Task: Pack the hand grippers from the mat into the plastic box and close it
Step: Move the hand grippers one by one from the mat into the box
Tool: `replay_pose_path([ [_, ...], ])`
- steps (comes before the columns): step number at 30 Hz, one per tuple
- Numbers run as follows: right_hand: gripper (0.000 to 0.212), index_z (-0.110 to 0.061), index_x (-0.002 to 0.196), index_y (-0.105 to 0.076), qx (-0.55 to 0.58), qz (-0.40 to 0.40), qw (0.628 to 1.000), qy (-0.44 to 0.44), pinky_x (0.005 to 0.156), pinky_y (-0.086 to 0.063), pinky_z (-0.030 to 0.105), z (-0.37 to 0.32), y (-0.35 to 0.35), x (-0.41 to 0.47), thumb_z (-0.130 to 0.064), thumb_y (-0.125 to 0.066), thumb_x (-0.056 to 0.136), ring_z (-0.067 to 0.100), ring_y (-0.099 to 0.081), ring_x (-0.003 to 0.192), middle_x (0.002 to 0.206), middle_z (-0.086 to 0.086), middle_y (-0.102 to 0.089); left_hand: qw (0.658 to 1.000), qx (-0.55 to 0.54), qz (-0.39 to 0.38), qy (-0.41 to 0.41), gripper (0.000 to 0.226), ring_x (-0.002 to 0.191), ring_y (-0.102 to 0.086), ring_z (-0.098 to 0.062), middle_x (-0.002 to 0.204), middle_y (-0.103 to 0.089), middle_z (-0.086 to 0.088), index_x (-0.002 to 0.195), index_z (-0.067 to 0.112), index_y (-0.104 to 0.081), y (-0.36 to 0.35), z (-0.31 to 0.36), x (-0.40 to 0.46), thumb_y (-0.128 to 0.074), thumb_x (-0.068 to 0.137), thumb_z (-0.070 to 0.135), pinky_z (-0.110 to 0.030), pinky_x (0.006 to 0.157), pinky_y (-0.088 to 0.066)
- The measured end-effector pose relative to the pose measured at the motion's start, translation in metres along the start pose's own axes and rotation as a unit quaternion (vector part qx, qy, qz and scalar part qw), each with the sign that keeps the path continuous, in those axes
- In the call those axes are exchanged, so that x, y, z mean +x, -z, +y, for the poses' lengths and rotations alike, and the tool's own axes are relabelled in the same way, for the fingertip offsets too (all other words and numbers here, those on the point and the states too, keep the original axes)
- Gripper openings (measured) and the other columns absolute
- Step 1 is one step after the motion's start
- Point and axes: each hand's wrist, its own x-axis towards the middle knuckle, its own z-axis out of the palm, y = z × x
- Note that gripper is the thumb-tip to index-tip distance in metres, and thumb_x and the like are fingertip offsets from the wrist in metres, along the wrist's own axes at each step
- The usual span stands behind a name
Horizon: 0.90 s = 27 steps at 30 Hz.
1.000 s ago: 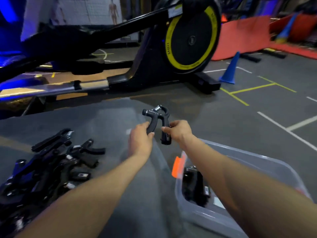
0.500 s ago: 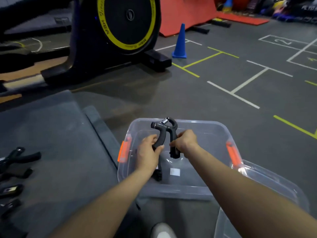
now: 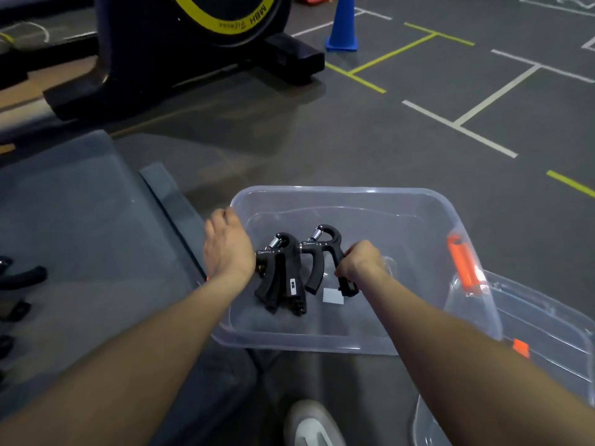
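You are lowering a hand gripper [image 3: 325, 255] into the plastic box [image 3: 418, 226], your right hand [image 3: 362, 262] curling round one of its handles. Half a second ago both hands were holding it above the box; now your left hand [image 3: 227, 249] is letting go, its fingers relaxed over the box's near-left rim. Another gripper [image 3: 281, 275] is already lying inside, just beside the one you are placing. More grippers [image 3: 22, 278] are waiting on the mat [image 3: 83, 226], and the lid [image 3: 544, 320] is sitting to the right, so closing is some way off
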Motion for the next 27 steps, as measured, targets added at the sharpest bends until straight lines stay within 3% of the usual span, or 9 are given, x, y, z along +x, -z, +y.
replay_pose_path([
  [2,0.014,-0.008,0.086,-0.062,-0.022,0.002,1.0,-0.006,0.057,-0.047,0.025,0.001,-0.007,0.008,-0.004,-0.069,0.075,0.025,-0.061,0.072,0.078,0.007,-0.061,0.999,-0.018,-0.011,0.025,0.052,0.131,-0.03,-0.026,0.141,-0.033,-0.007,0.138,0.01,-0.031,-0.003,0.004,0.003,-0.053,0.091,0.018,-0.04,0.099,-0.039],
  [5,0.015,-0.009,0.075,-0.056,-0.035,-0.004,0.999,-0.027,0.039,-0.038,0.02,0.004,-0.016,0.019,-0.001,-0.069,0.076,0.021,-0.055,0.053,0.06,0.005,-0.053,0.998,-0.038,-0.004,0.055,0.055,0.133,-0.029,-0.027,0.142,-0.032,-0.008,0.141,0.01,-0.028,-0.005,0.007,0.007,-0.051,0.092,0.022,-0.042,0.1,-0.039],
  [9,0.011,-0.008,0.078,-0.059,-0.04,0.002,0.998,-0.037,0.048,-0.042,0.024,0.012,-0.029,0.029,-0.001,-0.067,0.075,0.027,-0.061,0.075,0.076,0.007,-0.057,0.997,-0.05,0.008,0.06,0.055,0.133,-0.03,-0.026,0.141,-0.034,-0.007,0.143,0.012,-0.028,-0.007,0.004,0.004,-0.05,0.093,0.022,-0.043,0.096,-0.041],
  [12,0.013,-0.006,0.069,-0.055,-0.031,0.002,0.998,-0.047,0.042,-0.035,0.022,0.02,-0.039,0.032,-0.001,-0.064,0.076,0.028,-0.063,0.077,0.084,0.011,-0.063,0.997,-0.058,0.014,0.057,0.056,0.133,-0.03,-0.025,0.143,-0.034,-0.007,0.144,0.014,-0.027,-0.006,0.005,0.0,-0.05,0.093,0.024,-0.042,0.097,-0.04],
  [13,0.008,-0.005,0.076,-0.059,-0.023,0.002,0.999,-0.05,0.046,-0.04,0.022,0.022,-0.042,0.033,-0.002,-0.066,0.075,0.028,-0.066,0.083,0.09,0.012,-0.066,0.996,-0.061,0.016,0.056,0.057,0.133,-0.029,-0.025,0.143,-0.034,-0.006,0.144,0.014,-0.027,-0.005,0.005,-0.001,-0.05,0.093,0.024,-0.041,0.098,-0.04],
  [16,0.019,-0.006,0.092,-0.067,-0.001,0.01,0.999,-0.051,0.062,-0.051,0.03,0.03,-0.048,0.035,-0.003,-0.068,0.073,0.03,-0.069,0.091,0.099,0.014,-0.07,0.996,-0.066,0.019,0.052,0.058,0.133,-0.029,-0.026,0.144,-0.033,-0.006,0.145,0.014,-0.026,-0.004,0.005,-0.005,-0.05,0.093,0.025,-0.041,0.099,-0.038],
  [23,0.02,-0.012,0.089,-0.065,0.055,0.05,0.997,-0.035,0.079,-0.056,0.037,0.048,-0.058,0.024,-0.001,-0.067,0.073,0.032,-0.066,0.093,0.098,0.012,-0.07,0.996,-0.073,0.046,0.036,0.059,0.131,-0.032,-0.026,0.144,-0.034,-0.004,0.146,0.015,-0.025,0.0,0.002,-0.022,-0.049,0.093,0.026,-0.039,0.099,-0.037],
  [27,0.018,-0.014,0.083,-0.063,0.072,0.064,0.995,-0.026,0.079,-0.055,0.036,0.055,-0.06,0.02,0.001,-0.064,0.074,0.032,-0.066,0.09,0.091,0.013,-0.069,0.995,-0.076,0.06,0.03,0.059,0.13,-0.033,-0.026,0.144,-0.035,-0.004,0.146,0.016,-0.025,0.001,0.001,-0.029,-0.049,0.093,0.025,-0.037,0.099,-0.036],
])
